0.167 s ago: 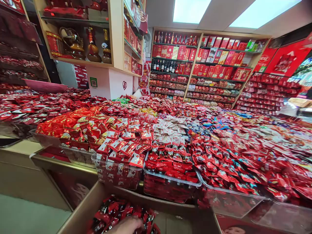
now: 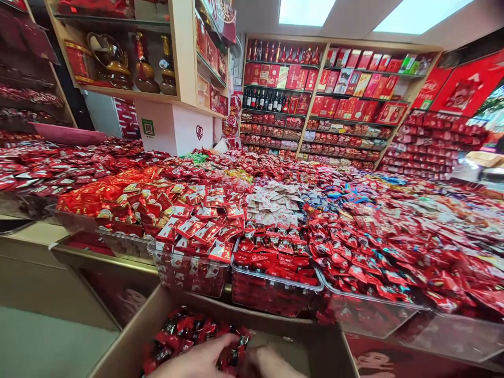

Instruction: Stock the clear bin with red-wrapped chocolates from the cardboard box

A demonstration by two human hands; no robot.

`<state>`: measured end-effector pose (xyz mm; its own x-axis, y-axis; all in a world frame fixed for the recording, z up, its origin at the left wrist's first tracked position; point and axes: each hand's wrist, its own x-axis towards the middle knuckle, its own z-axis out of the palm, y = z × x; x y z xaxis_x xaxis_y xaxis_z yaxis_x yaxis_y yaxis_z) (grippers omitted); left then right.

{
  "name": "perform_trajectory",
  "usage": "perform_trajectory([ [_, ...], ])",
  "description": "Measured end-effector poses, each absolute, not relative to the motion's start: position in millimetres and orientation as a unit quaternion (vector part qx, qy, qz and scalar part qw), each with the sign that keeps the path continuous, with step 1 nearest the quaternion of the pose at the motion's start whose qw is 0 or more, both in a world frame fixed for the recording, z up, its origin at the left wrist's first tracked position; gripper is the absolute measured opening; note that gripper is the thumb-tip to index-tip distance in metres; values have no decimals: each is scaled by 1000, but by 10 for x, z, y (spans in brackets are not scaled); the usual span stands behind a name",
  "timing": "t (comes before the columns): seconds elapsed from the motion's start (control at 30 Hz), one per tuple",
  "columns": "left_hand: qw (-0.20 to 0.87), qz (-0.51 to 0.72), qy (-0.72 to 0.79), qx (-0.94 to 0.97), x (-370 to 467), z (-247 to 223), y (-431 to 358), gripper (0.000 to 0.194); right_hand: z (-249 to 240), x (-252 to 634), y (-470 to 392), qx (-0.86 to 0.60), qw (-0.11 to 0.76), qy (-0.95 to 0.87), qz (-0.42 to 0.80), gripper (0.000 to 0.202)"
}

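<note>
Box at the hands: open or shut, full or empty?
Open, partly filled. No lid covers the box; both hands reach in. Red packets pile on its left side, while bare bottom shows right of them.

Counter: wrapped sweets (image 2: 354, 210) heaped wide, mostly red; white packets (image 2: 273, 202) mid-heap, small green patch (image 2: 196, 156) behind. Pink tray (image 2: 66, 134) on the heap, far left. White pillar (image 2: 157, 113) has a green-framed QR code (image 2: 148, 127) and a red heart mark (image 2: 199, 132). Wooden cabinet (image 2: 185, 63) above it, gourd-shaped bottle (image 2: 146, 71) inside. Back wall: shelving (image 2: 315, 86), dark bottles (image 2: 265, 101) in a row below red gift boxes (image 2: 295, 77). Red banner (image 2: 464, 89) at right. Two ceiling light panels (image 2: 307, 11), bright white.
</note>
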<state>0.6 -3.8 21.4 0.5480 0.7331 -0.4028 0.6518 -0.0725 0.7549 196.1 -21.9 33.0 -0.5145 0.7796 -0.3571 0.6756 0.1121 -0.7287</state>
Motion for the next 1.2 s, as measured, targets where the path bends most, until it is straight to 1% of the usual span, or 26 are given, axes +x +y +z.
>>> perform_trajectory([
  [0.07, 571, 81, 429, 696, 89, 287, -68, 67, 319, 1987, -202, -500, 122, -717, 470, 10],
  [0.17, 696, 163, 399, 574, 285, 407, -141, 57, 349, 2029, -225, -491, 288, -627, 532, 6],
  [0.2, 726, 187, 397, 530, 350, 452, -169, 54, 371, 2048, -241, -480, 334, -589, 557, 9],
  [0.3, 775, 253, 381, 436, 484, 584, -240, 43, 467, 2118, -282, -461, 422, -502, 599, 24],
  [0.4, 798, 315, 377, 350, 509, 660, -276, 33, 558, 2181, -294, -471, 489, -442, 585, 26],
  [0.47, 799, 325, 384, 329, 502, 662, -290, 33, 579, 2198, -290, -481, 514, -416, 576, 26],
  [0.53, 805, 298, 382, 344, 508, 633, -305, 35, 566, 2190, -287, -485, 522, -410, 569, 26],
  [0.6, 804, 261, 378, 377, 538, 587, -321, 33, 535, 2166, -289, -483, 514, -422, 569, 28],
  [0.67, 780, 247, 391, 421, 578, 538, -333, 31, 509, 2139, -294, -480, 501, -438, 571, 30],
  [0.8, 723, 253, 408, 497, 610, 457, -340, 36, 488, 2124, -311, -477, 476, -457, 580, 34],
  [0.93, 690, 259, 408, 540, 571, 414, -356, 37, 468, 2145, -332, -472, 438, -489, 588, 33],
  [1.2, 675, 250, 414, 557, 553, 415, -413, 40, 454, 2152, -368, -466, 421, -537, 563, 27],
])
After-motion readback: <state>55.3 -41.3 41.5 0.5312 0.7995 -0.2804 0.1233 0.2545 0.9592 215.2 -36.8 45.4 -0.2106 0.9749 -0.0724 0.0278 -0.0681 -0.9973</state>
